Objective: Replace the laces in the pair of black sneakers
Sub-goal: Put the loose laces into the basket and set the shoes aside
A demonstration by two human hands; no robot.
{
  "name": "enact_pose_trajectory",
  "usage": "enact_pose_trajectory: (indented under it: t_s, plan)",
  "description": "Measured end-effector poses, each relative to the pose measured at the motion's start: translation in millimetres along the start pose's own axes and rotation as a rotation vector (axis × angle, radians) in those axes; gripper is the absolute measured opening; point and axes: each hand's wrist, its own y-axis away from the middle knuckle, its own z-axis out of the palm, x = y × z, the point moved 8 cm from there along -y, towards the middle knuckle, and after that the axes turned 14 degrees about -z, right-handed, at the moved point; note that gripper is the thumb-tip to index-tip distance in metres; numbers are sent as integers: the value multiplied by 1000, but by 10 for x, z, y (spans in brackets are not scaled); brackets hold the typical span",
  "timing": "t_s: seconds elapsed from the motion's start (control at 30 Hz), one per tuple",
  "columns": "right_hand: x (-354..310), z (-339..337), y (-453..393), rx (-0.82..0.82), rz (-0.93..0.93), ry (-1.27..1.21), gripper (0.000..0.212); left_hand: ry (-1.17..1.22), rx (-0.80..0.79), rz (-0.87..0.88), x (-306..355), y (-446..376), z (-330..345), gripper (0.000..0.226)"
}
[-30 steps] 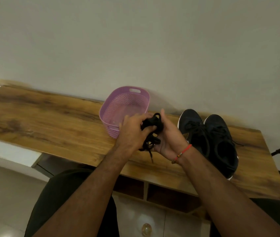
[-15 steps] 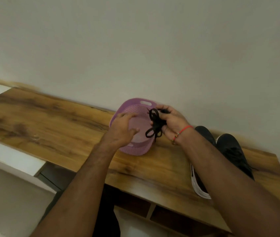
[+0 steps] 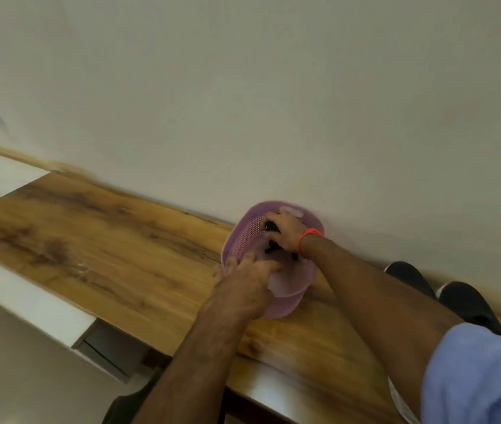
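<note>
Head view, right hand: the right hand reached into the purple perforated basket, fingers curled round a bunch of black laces; a red band sat on its wrist.
Head view, left hand: the left hand rested on the basket's near rim, fingers fairly straight and laid over the edge, gripping nothing that could be seen.
Head view, laces: bunched dark inside the basket under the right hand; motion blur hid whether they touched the basket floor.
Head view, sneakers: the pair of black sneakers stood on the wooden bench to the right of the basket, close to the wall and partly hidden behind the right forearm.
Step in hand, judged: dropping the laces into the basket. It would go best if the left hand steadied the rim while the right hand let the whole bunch go low inside, so no loop trailed over the side.
Edges and room: the basket sat just beside the wall, its far rim near it; the bench's front edge lay near the left forearm. A long bare stretch of bench lay open to the left.
</note>
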Motion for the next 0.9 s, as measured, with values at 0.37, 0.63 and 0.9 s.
enact_pose_trajectory:
  t_s: [0.37,0.63,0.9]
  plan:
    - [12,178,99,-424,62,242,64,1,-5,-24,-12,51,-12,60]
    - [-460,-664,762,279,-134,72,44,83,82,-8,34,162,-28,75]
    - [-785,-733,2074,456,-72,4,43,232,295,-2,198,506,-110,77]
